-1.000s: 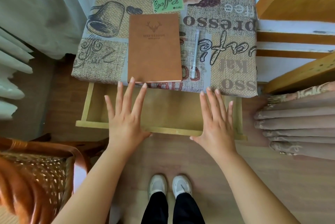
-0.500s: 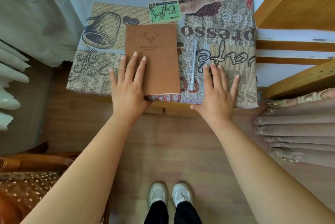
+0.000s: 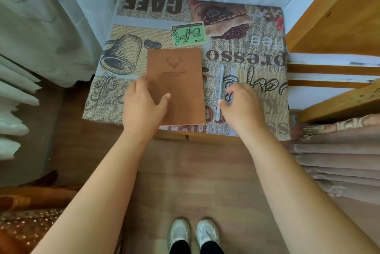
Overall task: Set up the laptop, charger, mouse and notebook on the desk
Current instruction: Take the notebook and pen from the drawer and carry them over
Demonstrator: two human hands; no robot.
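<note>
Now your left hand [image 3: 144, 108] lies flat on the near left corner of the notebook [image 3: 176, 87], with the thumb spread over the cover and the other fingers along its left edge. It presses more than it grips. Your right hand [image 3: 239, 103] is half curled just beside the pen [image 3: 220, 91], and the thumb tip touches the barrel; whether it already pinches the pen, I cannot tell. The notebook lies on the desk [image 3: 257, 64], a little left of the middle, and its long axis runs away from you. The pen lies parallel to it, just to its right, so your right hand is the nearer one for it. I count one notebook and one pen. No laptop, charger or mouse is in view.
</note>
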